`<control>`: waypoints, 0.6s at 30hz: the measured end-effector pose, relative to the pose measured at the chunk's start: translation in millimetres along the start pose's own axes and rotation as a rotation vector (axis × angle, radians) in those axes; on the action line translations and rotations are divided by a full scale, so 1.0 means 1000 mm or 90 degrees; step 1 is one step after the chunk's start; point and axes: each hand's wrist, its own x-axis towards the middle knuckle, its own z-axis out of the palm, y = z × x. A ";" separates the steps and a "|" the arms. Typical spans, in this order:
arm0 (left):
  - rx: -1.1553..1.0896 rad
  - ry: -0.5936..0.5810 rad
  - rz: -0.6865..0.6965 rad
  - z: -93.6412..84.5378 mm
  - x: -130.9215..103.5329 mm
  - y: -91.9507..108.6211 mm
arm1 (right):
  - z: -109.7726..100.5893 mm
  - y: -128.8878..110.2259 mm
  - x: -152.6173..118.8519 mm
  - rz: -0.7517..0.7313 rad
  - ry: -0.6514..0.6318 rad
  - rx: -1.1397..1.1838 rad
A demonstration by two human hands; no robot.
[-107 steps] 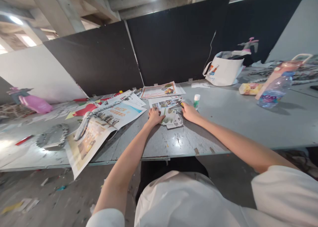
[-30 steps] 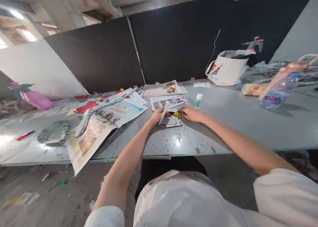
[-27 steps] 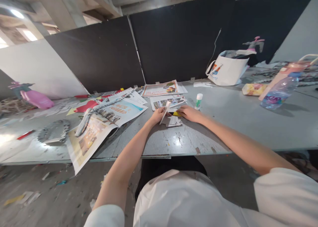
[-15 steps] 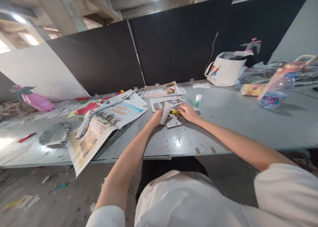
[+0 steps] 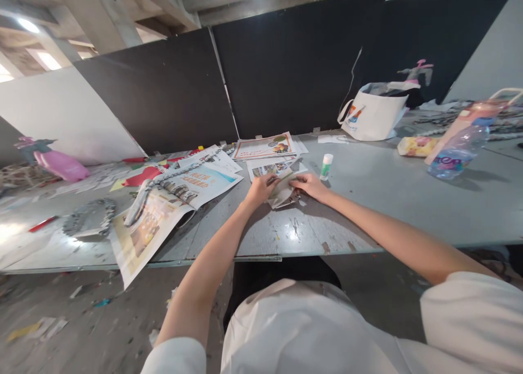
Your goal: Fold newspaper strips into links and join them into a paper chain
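Observation:
Between my hands is a small piece of printed paper [image 5: 281,193], lifted a little off the grey table [image 5: 392,199]. My left hand [image 5: 261,189] pinches its left side, fingers closed. On the right edge, the fingers of my right hand [image 5: 308,186] are closed too. Small paper scraps [image 5: 295,198] lie under and beside the held piece, partly hidden by it. A glue stick [image 5: 326,167] with a white cap and green label stands upright just beyond my right hand. Behind my hands lie printed sheets [image 5: 263,147].
To the left, an open newspaper [image 5: 151,229] hangs over the table's front edge, near a grey braided ring [image 5: 89,219] and a red pen [image 5: 43,224]. A pink spray bottle [image 5: 61,166] stands farther back. Rightward are a white bag [image 5: 372,115] and a plastic bottle [image 5: 457,153].
The paper has turned from upright to flatter and lower between my hands. My left hand has shifted slightly, and the yellow item beneath my right fingers is now out of sight.

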 end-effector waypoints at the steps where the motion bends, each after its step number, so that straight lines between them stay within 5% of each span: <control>1: -0.020 0.021 -0.014 0.000 0.000 0.000 | 0.000 0.001 0.000 0.003 -0.001 0.006; 13: -0.224 0.045 -0.123 0.006 0.004 0.000 | -0.003 -0.006 -0.003 0.021 0.045 -0.017; 18: -0.390 0.080 -0.155 0.013 0.002 -0.001 | -0.003 -0.007 0.000 -0.022 0.150 0.029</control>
